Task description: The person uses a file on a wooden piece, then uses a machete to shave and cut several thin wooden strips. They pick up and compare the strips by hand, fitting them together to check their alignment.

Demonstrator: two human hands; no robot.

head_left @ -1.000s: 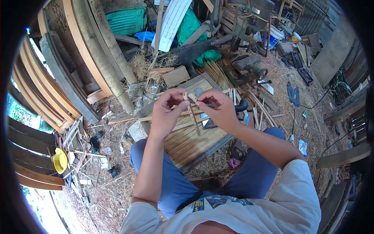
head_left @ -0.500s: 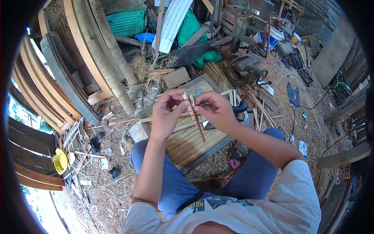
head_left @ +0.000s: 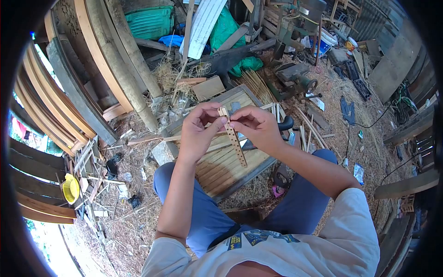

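A narrow wooden strip with rows of small drilled holes [head_left: 237, 150] slants down over the slatted wooden panel [head_left: 214, 182] in front of my knees. My left hand [head_left: 199, 127] is closed near the strip's upper end, with thumb and fingers pinching it. Close beside it, my right hand [head_left: 255, 127] has its thumb and bent fingers pinched at the strip's right edge, just below the top. The strip's lower end hangs free, its holed face turned up. A black curved handle [head_left: 286, 123] shows just beyond my right hand.
Wood shavings and offcuts cover the ground. A yellow basin [head_left: 71, 189] lies at left, near leaning timber planks [head_left: 104, 69]. A bench vise [head_left: 302, 83] stands ahead to the right. A green crate [head_left: 150, 25] and a white-and-blue bucket [head_left: 325, 42] sit farther back.
The strip has turned about its length, so its holed face now shows more broadly. My two hands have come slightly closer together at its upper end.
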